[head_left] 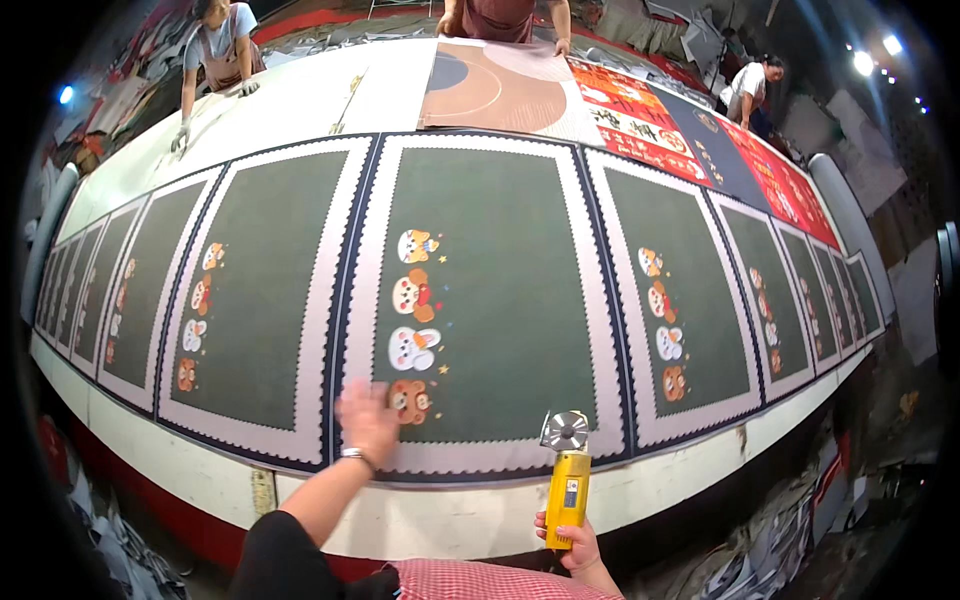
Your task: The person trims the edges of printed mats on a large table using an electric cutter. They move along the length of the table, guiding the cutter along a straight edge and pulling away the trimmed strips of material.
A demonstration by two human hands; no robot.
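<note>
A long strip of printed mat material (500, 200) lies across the table in front of me. Its dark green panels have pale scalloped borders and cartoon animal heads. My left hand (368, 420) lies flat with its fingers stretched over the lower left border of the middle panel, beside the brown bear print (409, 400); it is slightly blurred. In my right hand (578, 548) is a yellow handheld rotary cutter (570, 498), held upright by its body. The cutter's round metal blade (567, 431) is over the panel's lower border; whether it touches the material I cannot tell.
Behind the strip lie a brown patterned mat (500, 90) and red printed mats (640, 120). Across the table are a gloved person (222, 50), a person in an apron (500, 18) and another person (750, 90). Grey rolls (850, 215) stand at the right end; scraps (120, 540) litter the floor.
</note>
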